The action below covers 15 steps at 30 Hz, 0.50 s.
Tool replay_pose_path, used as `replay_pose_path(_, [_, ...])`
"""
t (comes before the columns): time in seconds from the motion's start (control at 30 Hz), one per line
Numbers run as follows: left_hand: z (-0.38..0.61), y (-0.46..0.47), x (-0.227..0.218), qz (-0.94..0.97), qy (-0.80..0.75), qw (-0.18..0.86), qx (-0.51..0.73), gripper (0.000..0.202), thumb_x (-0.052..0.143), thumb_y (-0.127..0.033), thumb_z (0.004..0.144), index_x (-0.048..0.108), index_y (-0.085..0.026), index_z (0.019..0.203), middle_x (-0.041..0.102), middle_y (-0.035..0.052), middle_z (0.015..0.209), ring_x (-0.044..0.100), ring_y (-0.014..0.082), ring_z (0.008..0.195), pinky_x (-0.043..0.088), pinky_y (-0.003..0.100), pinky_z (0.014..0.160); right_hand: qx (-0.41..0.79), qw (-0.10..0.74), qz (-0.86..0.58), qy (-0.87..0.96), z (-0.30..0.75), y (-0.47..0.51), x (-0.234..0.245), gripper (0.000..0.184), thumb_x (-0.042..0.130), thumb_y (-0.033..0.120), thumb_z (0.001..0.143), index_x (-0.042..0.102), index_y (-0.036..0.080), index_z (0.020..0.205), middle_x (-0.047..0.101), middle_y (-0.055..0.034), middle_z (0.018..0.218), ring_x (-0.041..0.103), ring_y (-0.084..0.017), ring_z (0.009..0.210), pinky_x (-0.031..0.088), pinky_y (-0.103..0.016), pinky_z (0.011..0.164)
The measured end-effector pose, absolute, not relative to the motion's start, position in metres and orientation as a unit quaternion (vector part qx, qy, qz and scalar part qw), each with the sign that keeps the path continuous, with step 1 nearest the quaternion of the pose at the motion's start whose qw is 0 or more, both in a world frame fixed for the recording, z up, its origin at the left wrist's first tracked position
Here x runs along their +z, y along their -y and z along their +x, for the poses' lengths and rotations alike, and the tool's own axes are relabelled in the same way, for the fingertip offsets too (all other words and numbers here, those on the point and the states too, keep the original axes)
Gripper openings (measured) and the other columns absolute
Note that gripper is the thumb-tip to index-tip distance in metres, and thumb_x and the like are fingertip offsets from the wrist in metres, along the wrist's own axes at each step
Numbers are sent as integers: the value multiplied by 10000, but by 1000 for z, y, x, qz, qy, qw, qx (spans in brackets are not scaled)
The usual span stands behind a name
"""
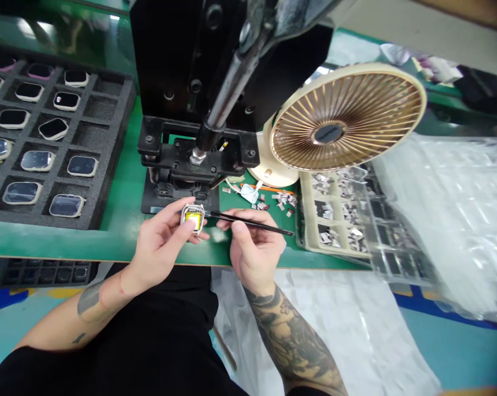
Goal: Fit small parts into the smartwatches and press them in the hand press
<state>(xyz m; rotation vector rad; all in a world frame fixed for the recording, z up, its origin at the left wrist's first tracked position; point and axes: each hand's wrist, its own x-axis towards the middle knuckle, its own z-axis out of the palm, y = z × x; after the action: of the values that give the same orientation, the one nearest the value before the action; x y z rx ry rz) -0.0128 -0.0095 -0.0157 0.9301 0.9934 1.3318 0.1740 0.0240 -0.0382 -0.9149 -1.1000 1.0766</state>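
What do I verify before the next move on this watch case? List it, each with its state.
Watch case secure in left hand: ok, pinched between fingers and thumb.
Black tweezers steady in right hand: ok, held like a pen.
Tweezer tip placement: cannot tell, hidden at the case.
Yellow part inside the case seated: cannot tell, too small to judge.
Hands away from the press ram: ok, both in front of the press.
Loose scraps on the green mat: not ok, scattered near the right hand.
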Motion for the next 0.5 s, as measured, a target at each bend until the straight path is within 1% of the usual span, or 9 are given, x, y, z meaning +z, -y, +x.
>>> replay_pose_path(0.1, [-15, 9, -14, 372, -421, 595, 575, 499, 768, -504, 1110, 745, -165, 1476, 900, 138, 1160, 911, 276, 909, 771, 355, 775, 491, 615, -380, 487, 173, -18, -36, 223, 900, 387, 994, 725, 252, 1030, 849, -16, 944, 815, -173, 733, 699, -329, 715])
replay_pose_path(0.17, [-17, 9, -13, 345, -432, 604, 574, 497, 783, -482, 1106, 738, -149, 1472, 902, 148, 1145, 911, 280, 890, 768, 354, 761, 494, 613, -366, 497, 181, -11, -27, 265, 888, 422, 995, 689, 247, 989, 829, -15, 891, 781, -166, 671, 669, -311, 631])
replay_pose_path(0.23, [-20, 9, -12, 331, -449, 606, 567, 494, 826, -426, 1083, 725, -147, 1478, 903, 148, 1134, 909, 280, 884, 767, 351, 765, 487, 612, -341, 521, 205, -5, -10, 297, 869, 449, 992, 650, 254, 943, 787, -5, 801, 727, -160, 598, 604, -287, 531])
replay_pose_path(0.3, [-21, 10, -12, 343, -463, 599, 556, 495, 843, -397, 1072, 719, -161, 1489, 903, 137, 1137, 908, 280, 906, 766, 354, 786, 453, 613, -311, 568, 244, -4, 15, 355, 859, 487, 971, 604, 269, 856, 670, 34, 622, 617, -149, 471, 518, -280, 445])
replay_pose_path(0.37, [-21, 12, -11, 370, -477, 584, 544, 491, 832, -412, 1079, 721, -171, 1492, 901, 129, 1140, 904, 279, 921, 766, 365, 803, 357, 627, -325, 612, 294, -8, 43, 471, 882, 565, 916, 552, 278, 741, 502, 71, 471, 473, -134, 361, 452, -300, 397])
replay_pose_path(0.4, [-21, 13, -11, 383, -485, 576, 535, 503, 824, -426, 1083, 717, -175, 1505, 900, 127, 1146, 902, 279, 928, 766, 374, 812, 274, 640, -367, 617, 319, -13, 56, 538, 923, 613, 867, 539, 281, 688, 470, 68, 450, 447, -135, 351, 436, -317, 386])
replay_pose_path(0.43, [-21, 14, -11, 395, -492, 569, 528, 528, 819, -440, 1084, 708, -178, 1529, 899, 126, 1156, 899, 280, 936, 764, 381, 818, 167, 664, -437, 584, 342, -19, 65, 566, 952, 661, 823, 557, 284, 677, 513, 49, 491, 499, -152, 398, 465, -343, 415])
replay_pose_path(0.5, [-21, 15, -10, 415, -497, 562, 515, 584, 818, -463, 1081, 683, -187, 1577, 898, 126, 1185, 895, 277, 947, 758, 385, 832, 7, 716, -476, 511, 372, -32, 75, 403, 987, 515, 852, 674, 268, 793, 648, 25, 663, 623, -157, 543, 529, -336, 528])
